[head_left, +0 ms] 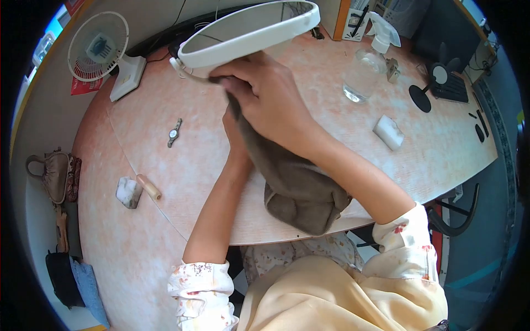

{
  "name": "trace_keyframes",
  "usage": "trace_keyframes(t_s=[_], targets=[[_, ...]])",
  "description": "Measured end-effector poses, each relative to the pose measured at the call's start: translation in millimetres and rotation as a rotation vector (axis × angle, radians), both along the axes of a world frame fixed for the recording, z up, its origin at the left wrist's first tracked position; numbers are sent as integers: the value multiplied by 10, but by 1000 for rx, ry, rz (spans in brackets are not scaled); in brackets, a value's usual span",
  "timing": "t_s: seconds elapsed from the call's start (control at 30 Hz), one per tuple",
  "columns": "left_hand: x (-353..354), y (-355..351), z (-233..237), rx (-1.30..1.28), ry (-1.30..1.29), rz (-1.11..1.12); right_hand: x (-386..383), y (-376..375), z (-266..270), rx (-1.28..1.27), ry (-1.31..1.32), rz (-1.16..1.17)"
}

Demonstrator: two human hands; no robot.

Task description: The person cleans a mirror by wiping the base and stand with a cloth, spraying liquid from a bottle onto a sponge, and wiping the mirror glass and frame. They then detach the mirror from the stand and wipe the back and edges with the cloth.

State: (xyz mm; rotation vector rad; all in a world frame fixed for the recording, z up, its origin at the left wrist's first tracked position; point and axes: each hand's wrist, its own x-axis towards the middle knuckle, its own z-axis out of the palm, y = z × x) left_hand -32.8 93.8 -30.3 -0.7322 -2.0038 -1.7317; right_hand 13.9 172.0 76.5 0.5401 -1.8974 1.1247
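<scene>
A white-rimmed mirror (251, 43) is tilted up above the far part of the table, its glass facing away from me at a slant. Just below its rim, my right hand (276, 99) has its fingers closed on a brown cloth (298, 187). The cloth hangs down beneath my right forearm to the table's front edge. My left hand (234, 129) is raised behind the cloth and right hand, under the mirror. Its fingers are hidden, so what it grips does not show.
Left of my arms lie a wristwatch (174, 133), a beige cylinder (149, 186) and a white block with dark marks (128, 192). A white fan (99, 47) stands at the back left. To the right are a spray bottle (367, 66), another white block (389, 132) and a black stand (420, 98).
</scene>
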Motion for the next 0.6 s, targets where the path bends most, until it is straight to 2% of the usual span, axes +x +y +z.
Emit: trace_keyframes(t_s=[0.03, 0.13, 0.23, 0.37, 0.47, 0.57, 0.6], targets=[[-38, -19, 23, -66, 92, 55, -12, 111, -58, 157, -14, -99], [26, 42, 195, -315, 77, 219, -157, 642, -91, 609, 187, -371], [9, 72, 170, -314, 108, 258, -200, 1005, 107, 844, 387, -642], [20, 79, 173, -307, 124, 257, -192, 968, 37, 773, 291, -672], [24, 78, 181, -337, 132, 249, -69, 693, -107, 547, 90, -537], [-8, 53, 104, -327, 327, 288, 79, 245, -45, 199, -115, -198], [1, 44, 118, -364, 302, 283, 100, 175, -25, 90, -183, -93]])
